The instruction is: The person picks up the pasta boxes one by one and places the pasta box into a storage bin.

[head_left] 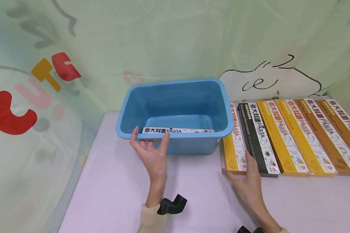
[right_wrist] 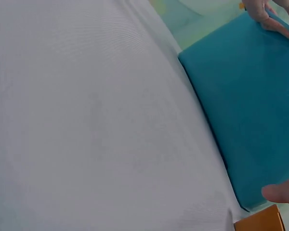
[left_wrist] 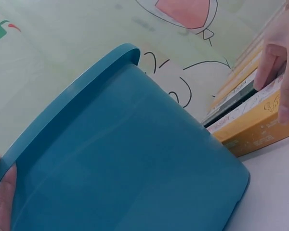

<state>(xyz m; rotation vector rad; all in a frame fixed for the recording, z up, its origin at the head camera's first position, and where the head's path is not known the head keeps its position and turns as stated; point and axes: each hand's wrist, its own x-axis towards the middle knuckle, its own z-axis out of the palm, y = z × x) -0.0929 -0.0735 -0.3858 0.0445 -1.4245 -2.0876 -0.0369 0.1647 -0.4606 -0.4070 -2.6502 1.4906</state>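
Note:
My left hand (head_left: 153, 158) grips the near rim of a blue plastic bin (head_left: 192, 145), thumb and index finger over the edge and other fingers below it. Inside, along the near wall, lies a pasta box (head_left: 179, 130) with black lettering, partly hidden by the rim. My right hand (head_left: 248, 181) straddles the near end of the leftmost yellow pasta box (head_left: 230, 158). Its thumb (right_wrist: 282, 192) is on the bin side and the fingertips reach the seam beside a black pepper pasta box (head_left: 261, 145). Firm contact is not clear.
Right of the black box lie two more yellow pasta boxes (head_left: 280, 142) and brown ones (head_left: 323, 139) in a row on the white tablecloth (head_left: 192, 194). A printed green curtain (head_left: 163, 38) hangs behind the table.

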